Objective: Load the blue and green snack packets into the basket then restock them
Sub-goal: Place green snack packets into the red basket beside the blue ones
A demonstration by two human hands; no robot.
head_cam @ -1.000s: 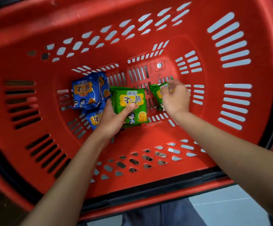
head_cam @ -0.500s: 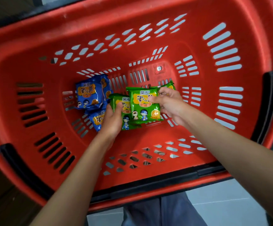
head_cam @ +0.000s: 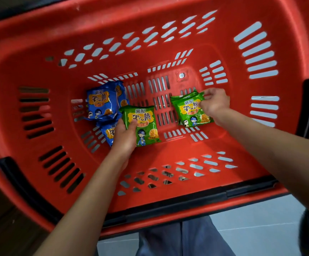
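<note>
Nearest, grey trousers (head_cam: 185, 239) show below the red basket (head_cam: 168, 202). Inside it, the left hand (head_cam: 124, 139) grips a green packet (head_cam: 146, 126) by its left edge, thumb on the front, the packet lying on the basket floor. Further right, the right hand (head_cam: 215, 104) pinches the top corner of a stack of green packets (head_cam: 189, 112). The blue packets (head_cam: 102, 106) lie piled at the left, one partly under the left hand.

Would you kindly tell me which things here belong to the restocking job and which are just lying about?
Job: red basket; blue packets; middle green packet, gripped by the left hand; right green packets, pinched by the right hand.
Lying about: tiled floor; grey trousers.
</note>
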